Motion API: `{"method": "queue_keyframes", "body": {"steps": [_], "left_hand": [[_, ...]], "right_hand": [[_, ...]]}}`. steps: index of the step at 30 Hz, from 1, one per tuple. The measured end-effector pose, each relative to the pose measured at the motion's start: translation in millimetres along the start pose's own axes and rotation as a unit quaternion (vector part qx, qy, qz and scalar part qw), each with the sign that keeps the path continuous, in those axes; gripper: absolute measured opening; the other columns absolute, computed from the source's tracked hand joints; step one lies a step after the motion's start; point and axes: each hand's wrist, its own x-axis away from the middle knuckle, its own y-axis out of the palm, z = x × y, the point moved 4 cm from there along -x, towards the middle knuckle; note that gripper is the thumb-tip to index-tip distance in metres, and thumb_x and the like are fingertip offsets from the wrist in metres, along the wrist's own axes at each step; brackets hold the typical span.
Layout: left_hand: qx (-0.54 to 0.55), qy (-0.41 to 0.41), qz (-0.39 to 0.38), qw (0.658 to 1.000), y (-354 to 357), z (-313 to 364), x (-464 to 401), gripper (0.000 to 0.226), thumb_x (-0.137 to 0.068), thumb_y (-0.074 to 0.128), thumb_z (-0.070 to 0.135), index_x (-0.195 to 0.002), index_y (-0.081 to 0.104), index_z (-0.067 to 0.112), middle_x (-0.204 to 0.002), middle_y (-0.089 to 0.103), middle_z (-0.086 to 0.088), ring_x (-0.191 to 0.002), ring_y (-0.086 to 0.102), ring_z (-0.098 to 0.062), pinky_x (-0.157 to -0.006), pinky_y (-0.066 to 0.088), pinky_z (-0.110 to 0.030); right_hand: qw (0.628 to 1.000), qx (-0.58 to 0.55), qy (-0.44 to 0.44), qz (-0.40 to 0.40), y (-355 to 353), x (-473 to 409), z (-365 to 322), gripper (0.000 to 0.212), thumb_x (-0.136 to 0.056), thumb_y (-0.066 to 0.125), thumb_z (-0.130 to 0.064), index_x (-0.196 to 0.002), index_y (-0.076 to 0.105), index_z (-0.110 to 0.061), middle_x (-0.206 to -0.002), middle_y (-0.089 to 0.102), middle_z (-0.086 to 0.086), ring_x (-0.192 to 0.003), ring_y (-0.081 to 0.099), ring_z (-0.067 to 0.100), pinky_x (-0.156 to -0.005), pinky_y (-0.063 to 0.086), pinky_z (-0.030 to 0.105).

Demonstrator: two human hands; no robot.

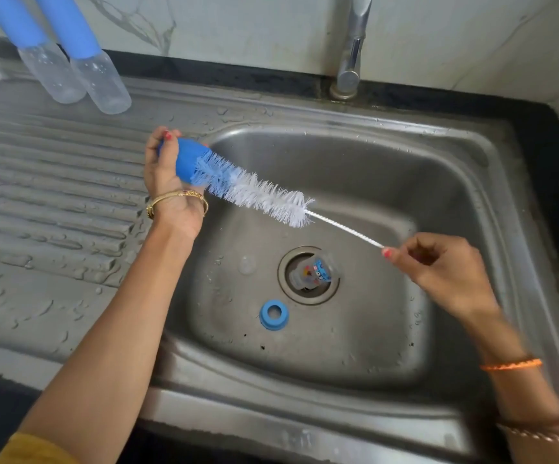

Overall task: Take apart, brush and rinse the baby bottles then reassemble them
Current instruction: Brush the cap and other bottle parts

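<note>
- A blue ring (273, 314) is lying flat on the bottom of the sink (355, 346), close to the drain.
- A see-through cup part with a picture on it (313, 273) is sitting in the drain hole.
- The right hand (439, 266) is pinching the thin wire end of the bottle brush (264, 195) with curled fingers.
- The left hand (167, 175) is wrapping its fingers round a blue bottle piece (187, 160), and the brush's white bristles are poking into it.
- The brush is stretching across the sink between both hands.
- Two clear bottles with blue sleeves (80, 61) are standing on the wet draining board, far at the back left.
- The shiny tap (352, 55) is standing behind the sink.
</note>
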Motion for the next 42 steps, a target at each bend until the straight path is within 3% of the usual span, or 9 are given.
{"method": "queue_keyframes", "body": {"steps": [4,8,10,20,26,32,36,39,42], "left_hand": [[-0.005,-0.022,0.004,1.0,2.4,-6.7,3.2,0.012,-0.094,0.049,0.012,-0.085,0.052,0.02,-0.081,0.055,0.008,-0.074,0.055,-0.008,-0.068,0.051,-0.028],[0.056,-0.052,-0.025,0.997,2.7,-6.4,0.8,0.014,-0.092,0.048,0.01,-0.082,0.052,0.018,-0.077,0.059,0.006,-0.067,0.062,-0.016,-0.067,0.053,-0.03],[0.065,-0.059,-0.031,0.996,1.0,-7.2,-1.4,0.008,-0.09,0.05,0.011,-0.084,0.051,0.016,-0.081,0.057,0.003,-0.067,0.063,-0.019,-0.064,0.053,-0.029],[0.047,-0.047,0.007,0.998,-9.2,-11.4,-10.6,0.006,-0.089,0.054,0.016,-0.088,0.05,0.013,-0.087,0.053,0.0,-0.082,0.055,-0.018,-0.067,0.054,-0.029],[0.063,-0.02,-0.028,0.997,-1.3,-3.1,-4.5,0.016,-0.089,0.048,0.005,-0.08,0.053,0.016,-0.078,0.058,0.004,-0.069,0.058,-0.02,-0.065,0.052,-0.03],[0.039,0.008,-0.012,0.999,-3.9,-3.9,-6.3,0.012,-0.089,0.051,0.006,-0.083,0.054,0.016,-0.073,0.062,0.007,-0.079,0.053,-0.024,-0.069,0.052,-0.034],[0.025,-0.005,0.018,1.0,-3.9,-5.6,-6.9,0.014,-0.091,0.051,0.007,-0.082,0.053,0.017,-0.07,0.06,0.008,-0.071,0.056,-0.013,-0.068,0.05,-0.031],[0.031,-0.034,0.016,0.999,-4.3,-7.4,-7.4,0.009,-0.089,0.054,0.012,-0.083,0.052,0.017,-0.076,0.058,0.004,-0.073,0.057,-0.016,-0.066,0.052,-0.03],[0.054,-0.043,0.001,0.998,-3.1,-8.4,-7.9,0.006,-0.091,0.052,0.014,-0.085,0.051,0.014,-0.08,0.056,0.002,-0.071,0.06,-0.018,-0.068,0.054,-0.031]], "right_hand": [[0.981,0.078,-0.061,0.169,-13.9,8.5,-17.3,0.042,-0.085,0.057,-0.048,-0.071,0.071,-0.01,-0.066,0.065,0.014,-0.065,0.061,0.033,-0.056,0.04,0.03],[0.954,-0.148,0.161,-0.207,10.1,10.0,-6.3,0.05,-0.095,0.046,-0.037,-0.051,0.051,-0.015,-0.036,0.034,-0.006,-0.03,0.026,0.006,-0.034,0.017,0.013],[0.935,-0.181,0.176,-0.249,13.5,9.6,-1.3,0.049,-0.095,0.043,-0.041,-0.055,0.053,-0.014,-0.037,0.029,-0.009,-0.032,0.018,0.002,-0.033,0.011,0.012],[0.978,0.084,-0.127,0.141,-3.3,5.5,-16.0,0.018,-0.08,0.07,-0.027,-0.074,0.073,-0.01,-0.064,0.064,0.007,-0.062,0.06,0.025,-0.058,0.033,0.026],[0.938,-0.213,0.117,-0.247,15.0,9.7,-12.1,0.05,-0.095,0.045,-0.03,-0.048,0.052,-0.015,-0.038,0.03,-0.007,-0.035,0.017,0.005,-0.035,0.012,0.014],[1.0,-0.02,-0.009,-0.02,8.2,4.1,-9.8,0.026,-0.077,0.072,-0.037,-0.065,0.062,-0.017,-0.055,0.054,-0.003,-0.055,0.048,0.015,-0.057,0.035,0.023],[0.978,0.08,-0.097,0.169,-8.2,12.8,-22.0,0.038,-0.081,0.056,-0.051,-0.072,0.071,-0.018,-0.061,0.065,0.001,-0.061,0.059,0.026,-0.055,0.033,0.024],[0.992,-0.101,0.052,-0.052,4.1,7.0,-14.0,0.045,-0.089,0.055,-0.043,-0.052,0.064,-0.018,-0.036,0.042,-0.006,-0.039,0.037,0.01,-0.043,0.026,0.02],[0.923,-0.239,0.19,-0.233,18.1,10.6,-10.4,0.05,-0.094,0.044,-0.038,-0.054,0.056,-0.01,-0.036,0.026,-0.007,-0.03,0.017,0.003,-0.034,0.011,0.011]]}}
